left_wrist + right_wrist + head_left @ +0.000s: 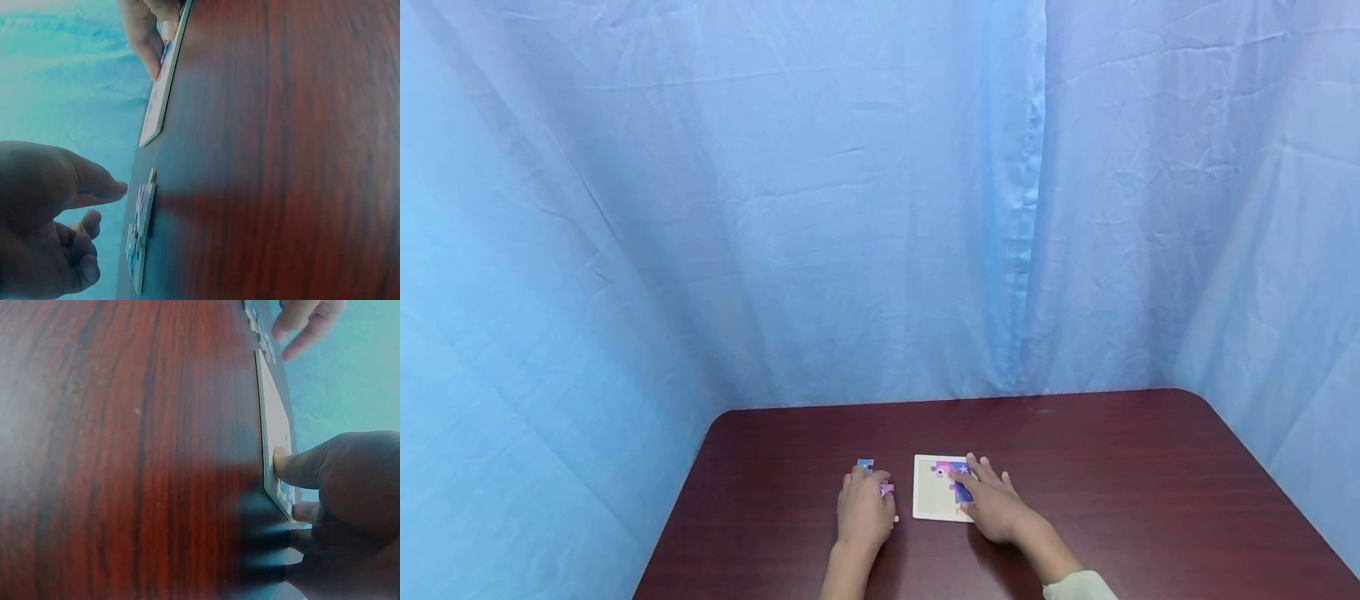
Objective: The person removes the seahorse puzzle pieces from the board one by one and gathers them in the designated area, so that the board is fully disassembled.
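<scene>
The left hand (865, 515) hovers over loose puzzle pieces (887, 489) on the table (760, 508), grasping nothing, its fingers relaxed and clear of the pieces, which show at its twelve o'clock and from about one to three. Toward its two to three o'clock lies the tray (936, 498), with fitted pieces (963, 492) from its twelve to about four. At the tray's three-to-four side, the right hand (996, 507) presses thumb and index finger down, clenched on nothing.
</scene>
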`<state>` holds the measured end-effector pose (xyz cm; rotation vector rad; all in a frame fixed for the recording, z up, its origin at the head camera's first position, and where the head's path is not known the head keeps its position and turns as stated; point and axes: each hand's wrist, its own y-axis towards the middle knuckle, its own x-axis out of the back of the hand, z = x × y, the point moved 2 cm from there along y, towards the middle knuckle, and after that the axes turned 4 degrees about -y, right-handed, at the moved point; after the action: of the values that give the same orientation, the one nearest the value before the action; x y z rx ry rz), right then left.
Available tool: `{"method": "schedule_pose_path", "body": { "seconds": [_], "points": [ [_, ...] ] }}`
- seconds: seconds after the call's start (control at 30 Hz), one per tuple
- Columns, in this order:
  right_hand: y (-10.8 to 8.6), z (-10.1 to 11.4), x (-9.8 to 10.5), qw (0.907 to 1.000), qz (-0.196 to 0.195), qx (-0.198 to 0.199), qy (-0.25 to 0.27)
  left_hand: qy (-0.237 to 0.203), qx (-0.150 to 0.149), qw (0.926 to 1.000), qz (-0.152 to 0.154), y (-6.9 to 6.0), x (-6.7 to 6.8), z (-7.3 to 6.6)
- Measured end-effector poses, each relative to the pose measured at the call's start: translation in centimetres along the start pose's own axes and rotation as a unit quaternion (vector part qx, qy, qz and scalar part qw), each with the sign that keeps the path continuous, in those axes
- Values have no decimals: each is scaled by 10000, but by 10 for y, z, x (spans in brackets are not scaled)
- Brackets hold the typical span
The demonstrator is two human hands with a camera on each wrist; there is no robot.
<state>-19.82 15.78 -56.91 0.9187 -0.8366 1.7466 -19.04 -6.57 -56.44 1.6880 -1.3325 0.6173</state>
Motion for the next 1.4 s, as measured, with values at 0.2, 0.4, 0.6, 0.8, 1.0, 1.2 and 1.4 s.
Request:
{"method": "schedule_pose_path", "body": {
  "seconds": [0.2, 0.4, 0.6, 0.8, 1.0, 1.2, 1.4],
  "points": [
    [1, -1, 0, 10000, -25, 24, 20, -182, -145, 9995, 223, 3, -6, -14],
    [3, -2, -1, 9999, 86, -88, 25, -170, -368, 9980, 479, 4, -15, -23],
    [3, 0, 0, 10000, -21, -34, 74, -148, -453, 9966, 677, 4, -23, -32],
    [3, -1, -1, 10000, -10, -36, 33, -181, -475, 9953, 822, 5, -29, -40],
    [3, -1, -1, 9999, 85, -71, 3, -215, -717, 9940, 802, 4, -33, -46],
    [3, -2, -2, 9999, 91, -96, -22, -377, -772, 9895, 1166, 4, -36, -49],
    [2, 0, 0, 10000, 57, -70, -9, -250, -971, 9878, 1193, 5, -39, -51]
  ]
}}
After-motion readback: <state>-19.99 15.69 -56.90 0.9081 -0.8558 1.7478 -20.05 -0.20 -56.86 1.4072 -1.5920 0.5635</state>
